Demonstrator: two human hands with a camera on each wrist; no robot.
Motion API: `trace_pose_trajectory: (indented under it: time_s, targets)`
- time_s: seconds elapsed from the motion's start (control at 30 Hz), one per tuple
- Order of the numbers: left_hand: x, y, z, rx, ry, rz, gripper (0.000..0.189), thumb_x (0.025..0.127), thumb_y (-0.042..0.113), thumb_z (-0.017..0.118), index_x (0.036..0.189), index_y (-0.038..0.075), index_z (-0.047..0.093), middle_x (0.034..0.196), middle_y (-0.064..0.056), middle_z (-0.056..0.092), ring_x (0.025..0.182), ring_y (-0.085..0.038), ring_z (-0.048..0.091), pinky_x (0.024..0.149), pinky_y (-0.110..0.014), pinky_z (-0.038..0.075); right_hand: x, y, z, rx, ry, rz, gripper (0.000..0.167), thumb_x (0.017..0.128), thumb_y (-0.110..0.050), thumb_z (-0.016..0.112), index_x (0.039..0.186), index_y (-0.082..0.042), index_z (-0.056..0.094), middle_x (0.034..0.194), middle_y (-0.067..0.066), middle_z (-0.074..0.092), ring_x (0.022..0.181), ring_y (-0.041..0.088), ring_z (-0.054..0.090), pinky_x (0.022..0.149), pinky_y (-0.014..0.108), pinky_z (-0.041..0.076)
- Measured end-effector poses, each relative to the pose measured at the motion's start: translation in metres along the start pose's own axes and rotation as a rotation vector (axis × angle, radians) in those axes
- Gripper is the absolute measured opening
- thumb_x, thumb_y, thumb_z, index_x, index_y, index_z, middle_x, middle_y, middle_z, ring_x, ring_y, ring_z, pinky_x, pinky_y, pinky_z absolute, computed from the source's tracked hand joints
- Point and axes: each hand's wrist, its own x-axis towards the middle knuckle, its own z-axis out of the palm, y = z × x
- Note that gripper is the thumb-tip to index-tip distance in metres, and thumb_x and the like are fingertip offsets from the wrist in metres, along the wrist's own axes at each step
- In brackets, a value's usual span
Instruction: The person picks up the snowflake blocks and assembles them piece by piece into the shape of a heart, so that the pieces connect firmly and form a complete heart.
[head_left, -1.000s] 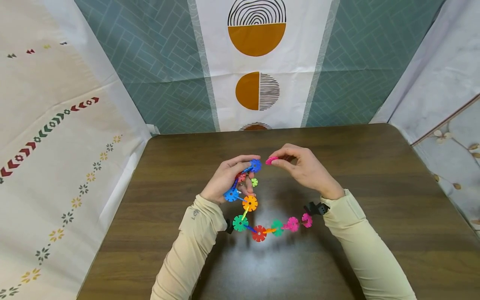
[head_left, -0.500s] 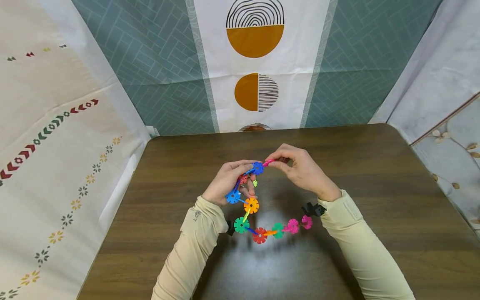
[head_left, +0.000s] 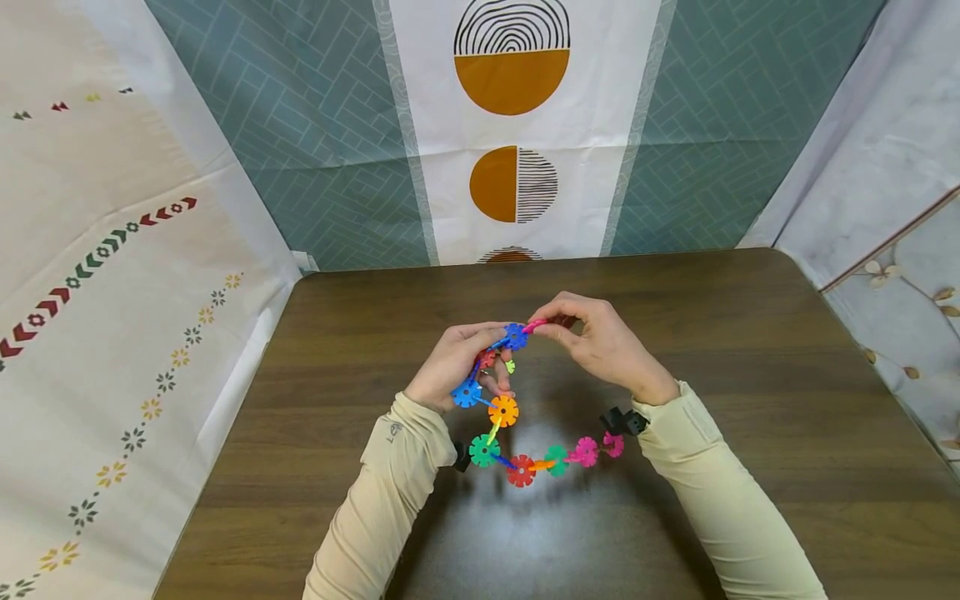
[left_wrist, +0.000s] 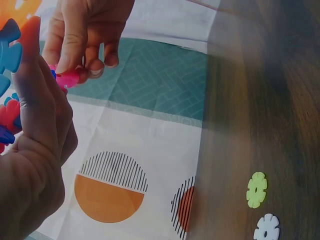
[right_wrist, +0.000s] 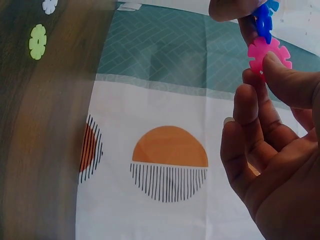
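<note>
My left hand (head_left: 456, 360) pinches a dark blue notched flower disc (head_left: 515, 337) at one end of a chain of colorful interlocking discs. My right hand (head_left: 603, 343) pinches a pink notched disc (right_wrist: 266, 54) between thumb and fingers. The pink disc's edge meets the blue disc's edge; how deep the slots sit is not clear. From the left hand the chain hangs toward me, through an orange disc (head_left: 503, 411), a green disc (head_left: 484, 451) and a red disc (head_left: 521, 471). It runs right to a pink end disc (head_left: 613, 444) near the right wrist.
A brown wooden table (head_left: 360, 500) lies under both hands. On it, a yellow-green disc (left_wrist: 257, 190) and a white disc (left_wrist: 267, 228) lie beyond the hands' grip. Patterned cloths hang behind the table (head_left: 330, 167) and at both sides.
My right hand has moved slightly left and brought its pink disc, earlier apart, against the blue disc. The left hand has shifted slightly right with the chain. Over the last half second little moves.
</note>
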Motion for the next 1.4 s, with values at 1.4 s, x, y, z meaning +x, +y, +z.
trace_pose_trajectory:
  time_s: [1.4]
  targets:
    - [0.001, 0.005, -0.002, -0.025, -0.014, 0.012, 0.039, 0.099, 0.033, 0.056, 0.129, 0.008, 0.058, 0.112, -0.031, 0.059, 0.061, -0.023, 0.067, 0.062, -0.041, 0.058, 0.006, -0.004, 0.016, 0.007, 0.076, -0.14, 0.023, 0.084, -0.004, 0.073, 0.102, -0.018, 0.073, 0.096, -0.009, 0.065, 0.082, 0.01, 0.057, 0.074, 0.03, 0.052]
